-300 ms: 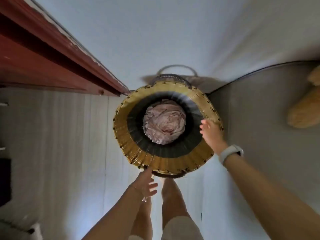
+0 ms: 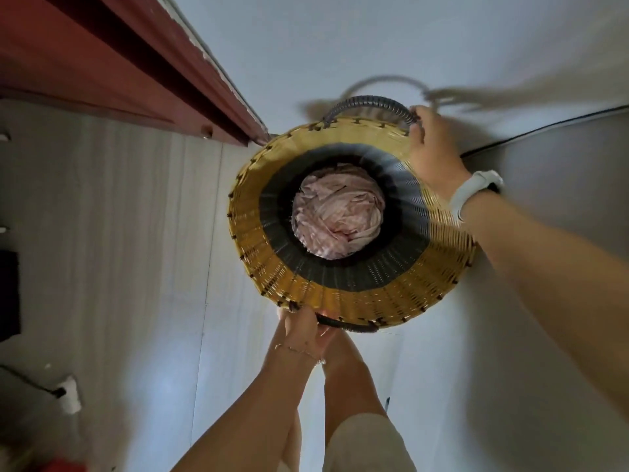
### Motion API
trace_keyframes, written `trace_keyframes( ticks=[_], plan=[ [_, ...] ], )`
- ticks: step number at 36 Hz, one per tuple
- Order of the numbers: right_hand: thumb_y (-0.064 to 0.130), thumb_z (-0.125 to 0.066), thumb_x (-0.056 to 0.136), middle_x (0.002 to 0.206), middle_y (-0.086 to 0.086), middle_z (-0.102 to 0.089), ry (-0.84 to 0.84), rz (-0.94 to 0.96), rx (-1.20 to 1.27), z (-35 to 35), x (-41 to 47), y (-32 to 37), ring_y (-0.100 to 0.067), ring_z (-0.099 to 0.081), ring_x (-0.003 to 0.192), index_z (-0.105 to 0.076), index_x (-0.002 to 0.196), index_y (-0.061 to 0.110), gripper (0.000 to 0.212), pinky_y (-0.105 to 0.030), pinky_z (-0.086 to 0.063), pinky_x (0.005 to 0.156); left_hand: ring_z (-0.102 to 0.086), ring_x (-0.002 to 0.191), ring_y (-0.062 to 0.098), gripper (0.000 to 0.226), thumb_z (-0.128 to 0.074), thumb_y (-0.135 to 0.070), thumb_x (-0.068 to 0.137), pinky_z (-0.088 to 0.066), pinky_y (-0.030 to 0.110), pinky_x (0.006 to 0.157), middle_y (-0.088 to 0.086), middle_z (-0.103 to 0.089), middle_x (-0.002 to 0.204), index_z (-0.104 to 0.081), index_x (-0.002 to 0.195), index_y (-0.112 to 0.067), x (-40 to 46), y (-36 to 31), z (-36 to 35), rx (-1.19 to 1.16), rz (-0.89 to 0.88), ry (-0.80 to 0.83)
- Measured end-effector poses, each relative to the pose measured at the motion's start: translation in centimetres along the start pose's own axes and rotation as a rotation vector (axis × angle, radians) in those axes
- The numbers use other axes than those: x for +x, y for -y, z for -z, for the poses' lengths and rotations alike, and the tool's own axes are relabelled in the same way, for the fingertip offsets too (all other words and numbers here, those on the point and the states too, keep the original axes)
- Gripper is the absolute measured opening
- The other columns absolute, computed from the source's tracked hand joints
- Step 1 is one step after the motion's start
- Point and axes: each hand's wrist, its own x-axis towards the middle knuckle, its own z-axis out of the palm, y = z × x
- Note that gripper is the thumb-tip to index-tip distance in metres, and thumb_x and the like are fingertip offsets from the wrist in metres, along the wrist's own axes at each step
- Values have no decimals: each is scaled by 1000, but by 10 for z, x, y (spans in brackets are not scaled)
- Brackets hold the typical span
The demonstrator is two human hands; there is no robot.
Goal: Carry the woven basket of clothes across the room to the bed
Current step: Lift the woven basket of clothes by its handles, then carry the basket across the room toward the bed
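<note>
I look straight down into a round woven basket (image 2: 272, 277) with a yellow rim band and a dark inner band. Crumpled pale pink clothes (image 2: 337, 216) lie at its bottom. My left hand (image 2: 303, 330) is closed around the dark near handle (image 2: 350, 326) at the basket's lower edge. My right hand (image 2: 430, 148), a white watch on its wrist, is wrapped on the right end of the ribbed grey far handle (image 2: 367, 101). The basket sits close to the white wall, above my bare legs.
A dark red door frame (image 2: 136, 69) runs diagonally at the upper left. Pale plank floor (image 2: 143, 233) spreads to the left. A grey surface (image 2: 558, 185) edged by a black line lies on the right. A white plug with a black cable (image 2: 69, 395) sits on the floor at lower left.
Both hands have closed on the basket's handles: the left on the near one, the right moved from the rim up to the far one. The basket appears larger and nearer.
</note>
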Motion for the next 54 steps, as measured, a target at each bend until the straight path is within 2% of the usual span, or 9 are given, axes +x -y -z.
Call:
trace_keyframes(
  ticks=[4,10,15,27,30,34,38,50,54],
  plan=[
    [15,-34,95,102,-23,-52,136,105,-159,0,-4,21,-32,-47,91,-49,105,-1,24,-40,-35,79,-58,80,24,20,-39,-4,94,-50,40,81,11,-59,84,-54,82,-9,-14,-3,-4,-105,34,79],
    [17,-43,93,88,-23,-54,196,172,-137,20,-36,40,-33,-50,81,-50,102,-7,26,-36,-33,68,-59,77,22,18,-40,-12,95,-51,36,69,11,-61,85,-51,79,-12,-36,-19,5,-32,-110,-114],
    [23,-40,94,73,-7,-47,124,21,-29,47,-75,54,-23,-45,69,-50,98,-2,27,-35,-32,60,-46,60,21,35,-40,-25,94,-40,29,56,4,-46,61,-47,62,-13,-69,-40,41,151,-444,-349],
    [24,-39,95,65,-3,-43,-57,-266,343,79,-211,90,-16,-40,61,-52,88,7,22,-19,-39,53,-39,53,13,26,-42,-26,96,-30,25,51,-1,-46,60,-55,79,-10,-156,-59,123,405,-1016,-405],
    [29,-39,94,65,-4,-43,-52,-296,349,70,-227,86,-22,-40,62,-51,81,10,26,-35,-36,57,-39,53,13,24,-42,-24,96,-30,25,50,-2,-47,60,-54,82,-9,-162,-41,132,376,-1028,-450],
    [35,-39,93,61,-4,-41,48,-258,320,70,-229,91,-20,-38,53,-47,71,18,29,-35,-33,52,-37,52,14,29,-41,-23,97,-26,24,49,0,-44,58,-53,77,-5,-165,-6,142,259,-972,-531],
    [39,-37,91,63,-11,-43,149,-73,209,82,-224,103,-23,-40,57,-49,80,-1,43,-38,-35,55,-33,53,14,30,-38,-19,97,-22,24,50,2,-41,58,-50,77,-1,-170,41,157,126,-908,-623],
    [31,-36,95,65,-8,-49,489,293,35,43,-277,167,-18,-41,55,-54,80,-6,44,-35,-34,57,-47,68,27,32,-37,-22,97,-39,36,64,14,-55,75,-58,84,-1,-163,173,225,-275,-704,-767],
    [28,-37,95,58,-1,-45,572,374,-11,24,-316,177,-13,-38,51,-51,72,7,34,-26,-30,50,-48,69,26,31,-37,-26,97,-39,35,65,13,-56,76,-57,85,-5,-161,214,249,-421,-670,-808]
  ],
)
